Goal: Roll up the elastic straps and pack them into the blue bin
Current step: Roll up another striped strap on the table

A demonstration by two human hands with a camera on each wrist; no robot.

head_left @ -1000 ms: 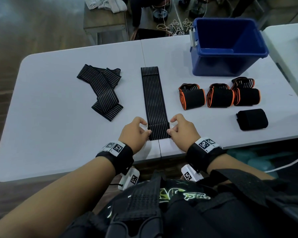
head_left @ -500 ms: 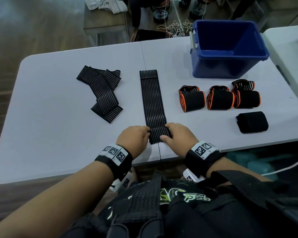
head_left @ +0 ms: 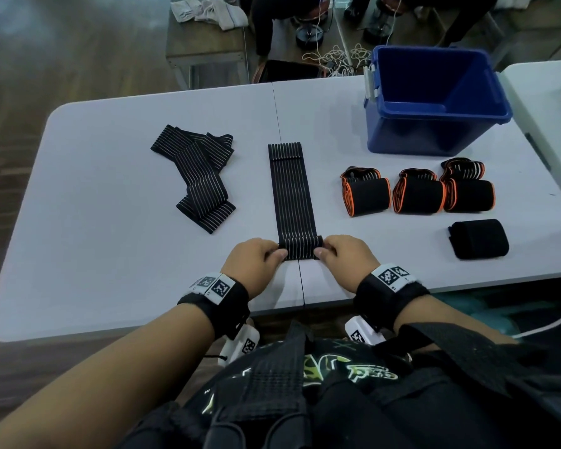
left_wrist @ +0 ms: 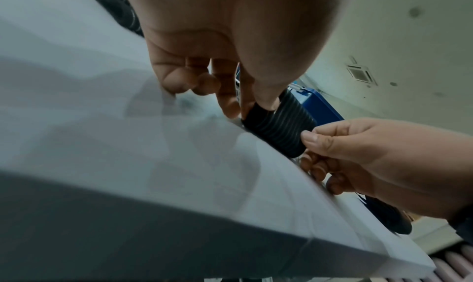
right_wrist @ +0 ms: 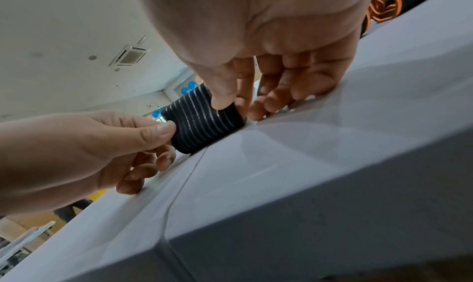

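A black striped elastic strap (head_left: pixel 290 192) lies lengthwise on the white table (head_left: pixel 110 238), its near end curled into a small roll (head_left: pixel 300 247). My left hand (head_left: pixel 256 264) pinches the roll's left end and my right hand (head_left: pixel 347 257) pinches its right end. Both wrist views show the same roll (left_wrist: pixel 279 124) (right_wrist: pixel 202 120) held between thumb and fingers. A second striped strap (head_left: pixel 198 176) lies crumpled to the left. Three orange-edged rolled straps (head_left: pixel 416 192) and one plain black roll (head_left: pixel 478 238) sit to the right. The blue bin (head_left: pixel 434 102) stands at the far right, with nothing seen inside.
A second white table (head_left: pixel 551 102) adjoins at the right. Beyond the far edge are a wooden bench (head_left: pixel 204 43) with pale cloths, cables on the floor and other people's legs. The table's near edge runs just under my wrists.
The strap's near end, flat a second ago, is now turned over into a small roll. Both hands have shifted slightly forward with it.
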